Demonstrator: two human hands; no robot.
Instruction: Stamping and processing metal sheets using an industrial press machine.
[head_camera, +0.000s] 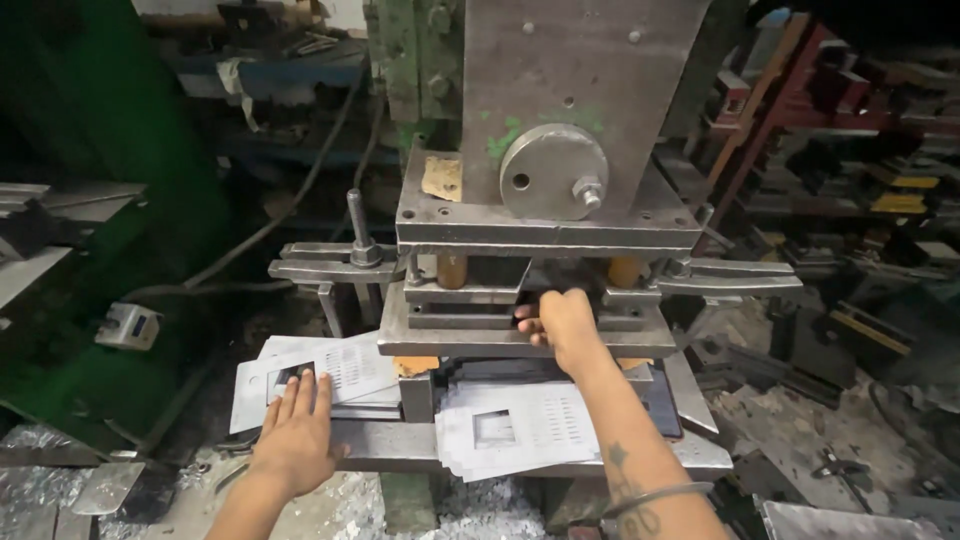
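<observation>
**Hands at a metal press, one on a sheet stack, one in the die gap**

Head view: A heavy steel press (545, 170) stands in the middle of the picture, with a round disc and bolt on its front face and a stacked die set beneath it. The right hand (562, 325) reaches into the gap of the die set, its knuckles turned toward the camera. Its fingers (530, 325) curl inward at the edge of the lower plate; whether they grip anything there cannot be told, since the fingertips are hidden. A thin bangle sits on the right forearm near the bottom edge.

The left hand (298, 425) lies flat, palm down, on a stack of punched metal sheets (340, 368) to the left of the press base. Its fingers (300, 392) are stretched out and close together, pressing on the top sheet beside its square cut-out. The sheets show rows of small perforations.

A second stack of punched sheets (510, 425) rests on the steel table (390, 445) just below the die, between the two arms. Metal shavings (480, 505) lie scattered beneath the table.
</observation>
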